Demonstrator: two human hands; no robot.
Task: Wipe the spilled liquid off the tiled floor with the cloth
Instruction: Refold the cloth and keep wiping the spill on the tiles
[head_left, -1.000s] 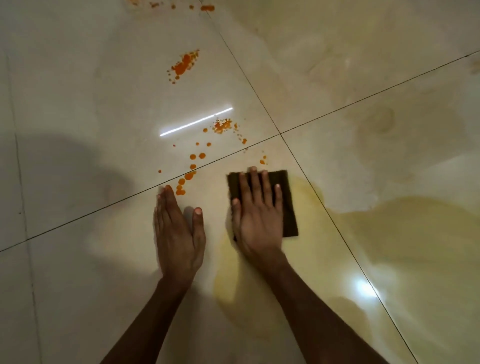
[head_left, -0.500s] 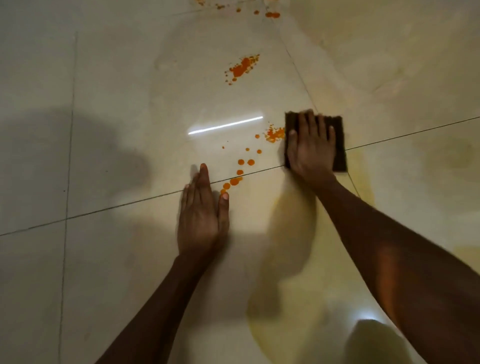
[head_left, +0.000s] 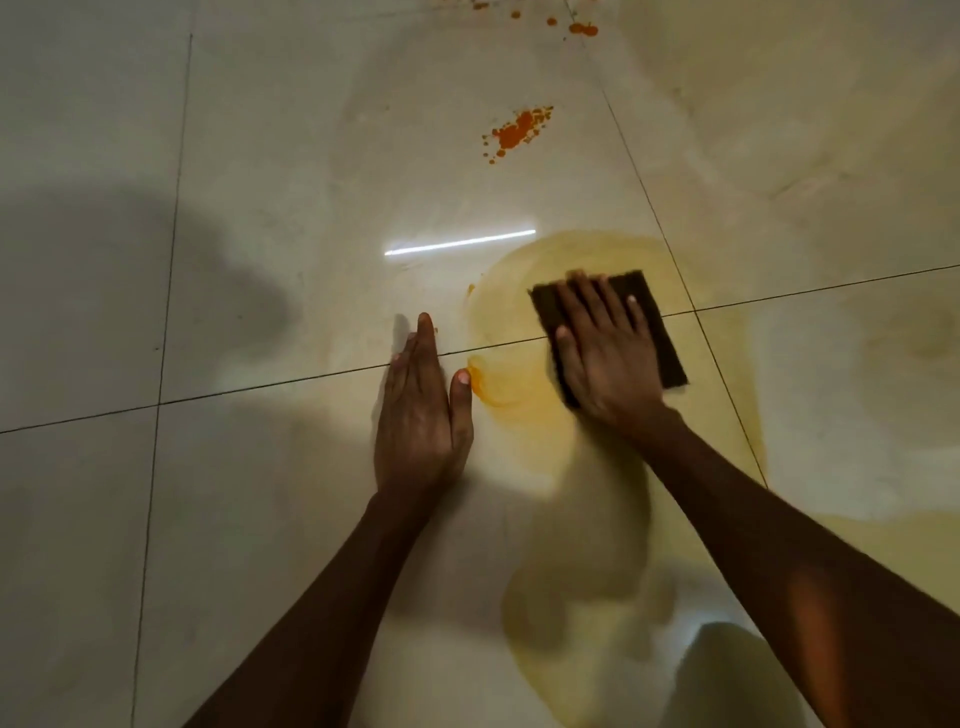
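A dark brown square cloth (head_left: 660, 332) lies flat on the glossy tiled floor (head_left: 260, 156). My right hand (head_left: 605, 353) presses down on it with fingers spread. My left hand (head_left: 423, 410) rests flat on the floor to the left of the cloth, fingers together, holding nothing. A yellow wet smear (head_left: 519, 384) surrounds the cloth and runs toward me. An orange splatter (head_left: 517, 132) sits farther away on the same tile, and smaller orange drops (head_left: 582, 28) lie near the top edge.
Dark grout lines (head_left: 260, 387) cross the floor under my hands. A bright light streak (head_left: 460, 242) reflects just left of the smear. A broad shadow (head_left: 130, 270) covers the tiles at left. A pale shape (head_left: 727, 675) shows at the bottom right.
My right hand has swept the cloth back toward me and left over the orange drops near the grout line, turning them into a yellow smear. The left hand stays planted.
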